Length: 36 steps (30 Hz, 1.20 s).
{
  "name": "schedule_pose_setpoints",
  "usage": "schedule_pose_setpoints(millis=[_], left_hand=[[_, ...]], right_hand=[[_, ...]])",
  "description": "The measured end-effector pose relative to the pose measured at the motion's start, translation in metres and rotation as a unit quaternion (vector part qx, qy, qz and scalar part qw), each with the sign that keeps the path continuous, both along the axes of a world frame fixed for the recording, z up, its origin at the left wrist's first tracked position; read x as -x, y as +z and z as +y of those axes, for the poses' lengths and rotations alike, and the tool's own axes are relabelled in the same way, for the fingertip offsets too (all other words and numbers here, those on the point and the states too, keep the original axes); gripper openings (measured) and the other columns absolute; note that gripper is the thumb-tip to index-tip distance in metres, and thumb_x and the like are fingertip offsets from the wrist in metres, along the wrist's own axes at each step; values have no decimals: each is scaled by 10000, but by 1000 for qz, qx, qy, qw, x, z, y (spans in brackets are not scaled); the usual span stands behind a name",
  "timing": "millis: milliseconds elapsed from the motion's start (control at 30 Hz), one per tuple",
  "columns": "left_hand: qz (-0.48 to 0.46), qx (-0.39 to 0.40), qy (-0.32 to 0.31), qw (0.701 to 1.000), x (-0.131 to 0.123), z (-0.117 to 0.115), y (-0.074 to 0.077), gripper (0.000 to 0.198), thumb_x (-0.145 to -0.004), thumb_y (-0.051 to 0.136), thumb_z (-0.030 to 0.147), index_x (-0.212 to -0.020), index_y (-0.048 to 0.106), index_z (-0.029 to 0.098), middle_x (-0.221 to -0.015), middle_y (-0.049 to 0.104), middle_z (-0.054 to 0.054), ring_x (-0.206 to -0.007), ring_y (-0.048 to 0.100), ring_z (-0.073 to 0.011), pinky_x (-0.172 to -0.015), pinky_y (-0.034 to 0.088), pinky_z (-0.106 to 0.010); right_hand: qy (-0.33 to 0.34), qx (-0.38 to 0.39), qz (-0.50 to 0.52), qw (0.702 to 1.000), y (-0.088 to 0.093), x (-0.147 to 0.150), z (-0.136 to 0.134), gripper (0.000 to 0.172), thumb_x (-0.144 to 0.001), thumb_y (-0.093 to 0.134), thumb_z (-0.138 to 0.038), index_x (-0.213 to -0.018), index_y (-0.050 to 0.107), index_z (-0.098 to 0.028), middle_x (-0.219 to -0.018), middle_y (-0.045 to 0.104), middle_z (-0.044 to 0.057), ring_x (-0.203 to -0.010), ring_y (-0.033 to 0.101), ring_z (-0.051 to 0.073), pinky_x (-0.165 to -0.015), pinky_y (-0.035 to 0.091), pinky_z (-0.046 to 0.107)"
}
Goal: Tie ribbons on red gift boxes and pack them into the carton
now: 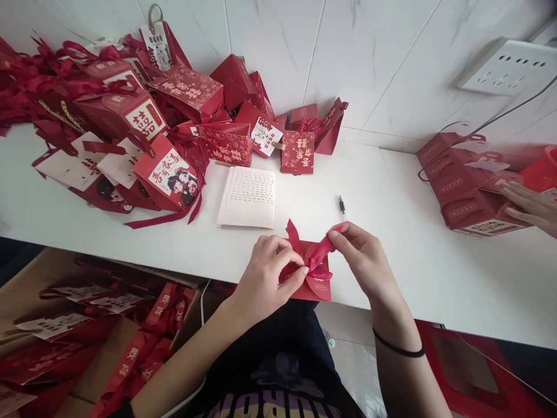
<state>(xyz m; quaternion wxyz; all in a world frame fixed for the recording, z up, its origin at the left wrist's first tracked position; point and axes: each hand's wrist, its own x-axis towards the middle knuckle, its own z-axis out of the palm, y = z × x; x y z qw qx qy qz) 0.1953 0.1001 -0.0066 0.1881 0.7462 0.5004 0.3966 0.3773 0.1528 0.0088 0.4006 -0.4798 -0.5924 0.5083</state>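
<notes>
A small red gift box (319, 288) lies at the front edge of the white table, with a crimson ribbon (321, 253) knotted on its top. My left hand (274, 270) pinches the ribbon near the knot, thumb and index finger together. To the right and slightly higher, my right hand (363, 252) grips a loop or end of the same ribbon between thumb and fingers. One ribbon tail sticks up to the left of the knot, and another part points right. My left hand hides part of the box's left side.
An open notebook (248, 197) and a pen (342, 205) lie beyond my hands. Red gift boxes (187, 90) pile up at the back left. At the right, another person's hand (533, 206) touches red boxes (461, 180). A carton (102, 363) stands below left.
</notes>
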Motion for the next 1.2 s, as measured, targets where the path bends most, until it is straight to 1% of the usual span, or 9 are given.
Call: schedule_pose_setpoints(millis=[100, 200, 367, 467, 533, 633, 767, 1100, 1200], left_hand=[[1, 2, 0, 1000, -1, 0, -1, 16, -862, 553, 200, -857, 568, 202, -855, 533, -24, -911, 482, -185, -846, 443, -345], [13, -3, -12, 1000, 0, 0, -2, 123, -874, 527, 193, -979, 591, 204, -890, 534, -36, -916, 476, -186, -861, 439, -355], [33, -15, -27, 999, 0, 1, -4, 203, -898, 491, 188, -1031, 640, 221, -896, 515, -39, -878, 468, -172, -857, 446, -360], [26, -7, -17, 1000, 0, 1, -4, 175, -888, 509, 200, -989, 652, 191, -888, 511, -42, -893, 465, -174, -863, 450, -355], [22, -4, -12, 1000, 0, 1, -4, 168, -883, 519, 205, -979, 654, 179, -880, 509, -43, -897, 464, -175, -859, 452, -346], [20, -5, -6, 1000, -1, 2, -3, 161, -879, 525, 211, -973, 653, 180, -878, 511, -43, -906, 465, -179, -855, 456, -343], [18, -6, 4, 1000, -2, 2, -3, 152, -874, 536, 219, -967, 649, 181, -882, 516, -44, -917, 470, -187, -851, 459, -351], [-3, 20, 37, 999, -8, 2, 1, 93, -866, 538, 204, -879, 630, 194, -861, 516, -32, -896, 491, -184, -843, 445, -362], [-52, 40, 32, 997, -4, 1, -2, 128, -852, 545, 224, -973, 579, 203, -929, 531, -38, -922, 497, -182, -852, 444, -354]], right_hand=[[59, 15, -19, 998, 6, 8, 14, 248, -839, 596, -381, -712, 561, -170, -672, 559, -6, -622, 499, 117, -599, 413, 252], [94, 38, -47, 994, 2, 14, 27, 227, -797, 626, -382, -757, 592, -161, -681, 575, -6, -608, 495, 110, -584, 403, 251], [59, 57, -90, 993, -13, 15, 36, 332, -745, 651, -412, -952, 604, -158, -705, 618, 17, -649, 549, 149, -620, 435, 285], [-59, -18, -135, 989, -14, 6, 21, 334, -812, 573, -494, -933, 590, -182, -781, 616, 35, -726, 560, 169, -652, 441, 289], [-99, -53, -161, 981, -11, -3, 3, 384, -850, 504, -565, -812, 570, -189, -696, 554, 12, -641, 506, 149, -591, 413, 266], [-30, -29, -179, 983, -6, -11, -26, 496, -874, 436, -623, -642, 499, -190, -559, 428, -21, -527, 384, 121, -510, 343, 247], [22, 33, -156, 987, -6, -8, -46, 462, -838, 535, -610, -658, 506, -185, -592, 462, -17, -555, 396, 121, -520, 332, 239], [54, 101, -36, 993, -17, -7, -40, 435, -825, 576, -555, -632, 466, -181, -583, 405, -27, -554, 342, 110, -511, 286, 231], [52, 104, -36, 993, -18, -7, -41, 427, -830, 576, -542, -633, 463, -180, -593, 415, -23, -568, 355, 114, -525, 293, 234]])
